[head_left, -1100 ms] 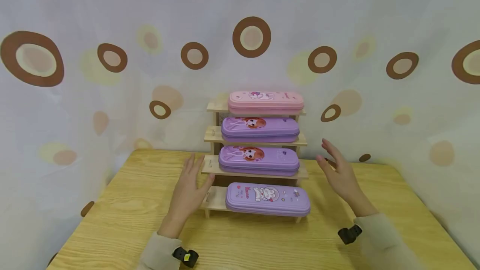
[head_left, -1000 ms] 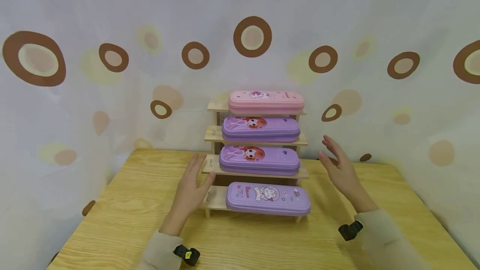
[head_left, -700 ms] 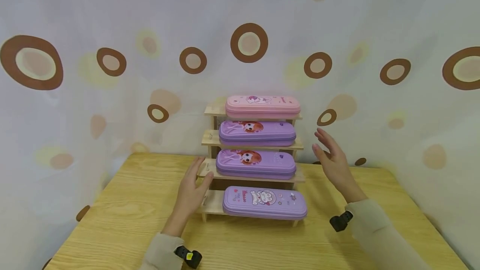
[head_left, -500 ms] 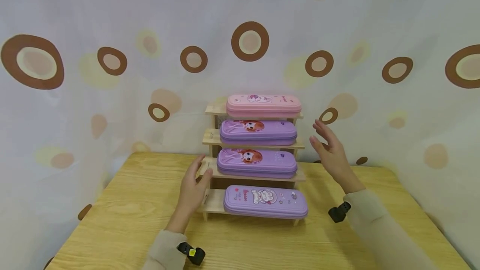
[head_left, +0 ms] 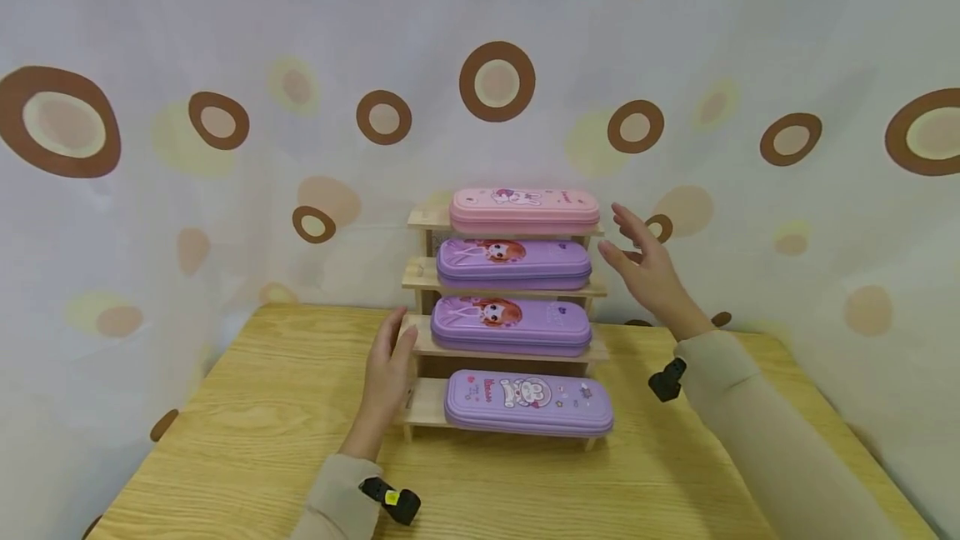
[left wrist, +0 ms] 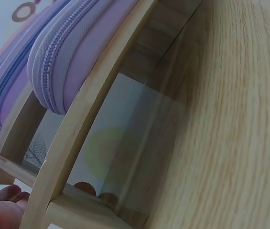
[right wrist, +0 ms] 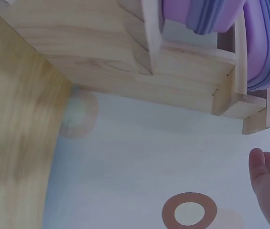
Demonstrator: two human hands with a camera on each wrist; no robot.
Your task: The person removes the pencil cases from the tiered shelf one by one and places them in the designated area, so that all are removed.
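Observation:
A wooden stepped rack [head_left: 429,402] carries a pencil case on each tier. The pink case [head_left: 525,210] lies on top. Below it are two purple cases with a red-haired girl print, the upper [head_left: 514,263] and the lower [head_left: 512,325]. A lilac case [head_left: 528,402] with a rabbit print lies lowest. My left hand [head_left: 386,373] is at the rack's left side; whether it touches the wood I cannot tell. My right hand [head_left: 648,273], fingers extended, is raised just right of the upper tiers, apart from the pink case. Zippers [left wrist: 48,62] show on the cases in the left wrist view.
The rack stands on a wood-grain table [head_left: 510,490] near its back edge. Behind hangs a pale curtain [head_left: 420,15] with brown ring patterns. Black wrist cameras [head_left: 666,379] sit at both cuffs.
My right hand has moved up and left, closer to the pink case. My left hand has drawn slightly inward along the rack's left side. The pencil cases keep their places.

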